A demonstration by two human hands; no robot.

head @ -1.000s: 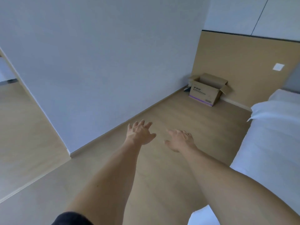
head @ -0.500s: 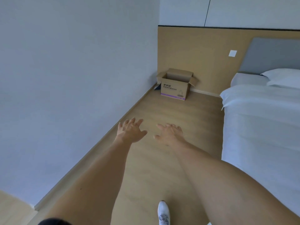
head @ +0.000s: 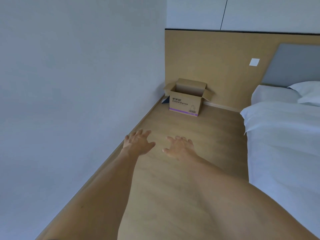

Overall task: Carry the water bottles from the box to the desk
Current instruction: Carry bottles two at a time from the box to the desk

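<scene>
Standing in corner, brown cardboard box (head: 186, 101), flaps open; left hand (head: 138, 144), right hand (head: 179, 148) spread, grip empty.

The wooden floor (head: 181, 170) runs from the bottom up to the far corner. At about 12 o'clock an open cardboard box (head: 186, 101) stands on it, near the wall. A small dark thing (head: 165, 100) lies just left of the box. At 3 o'clock a white bed (head: 284, 135) stands on the floor.

Head-worn view, forward-down toward distant box (head: 187, 99)
</scene>
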